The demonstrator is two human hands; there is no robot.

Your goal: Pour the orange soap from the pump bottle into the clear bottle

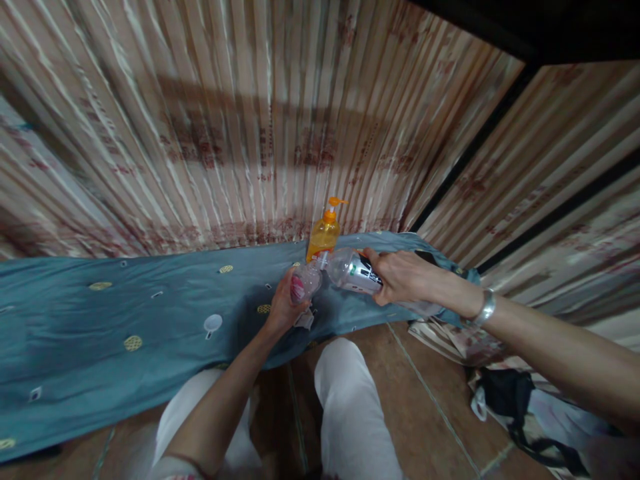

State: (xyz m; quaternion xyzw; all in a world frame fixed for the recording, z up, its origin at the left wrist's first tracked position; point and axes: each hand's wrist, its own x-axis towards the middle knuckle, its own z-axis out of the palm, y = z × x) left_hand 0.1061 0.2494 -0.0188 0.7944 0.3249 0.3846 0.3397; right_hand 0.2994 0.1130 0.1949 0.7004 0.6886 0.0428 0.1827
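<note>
Neck-to-neck hold, apparently midway.
L hand (285, 307) is gripping clear plastic bottle w/ pink label (307, 281); R hand (405, 275) is gripping tilted clear plastic bottle w/ silver-black label (353, 272), over teal patterned cloth (167, 313). Neither's resting down yet; can't tell if anything's flowing. Amber pump bottle w/ orange top (324, 235) is standing just behind, poss. limiting room.

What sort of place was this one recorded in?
Probably a room in a home: pleated, flower-patterned curtains hang behind a low surface covered with a printed blue-green cloth, and the floor is brown tile.
</note>
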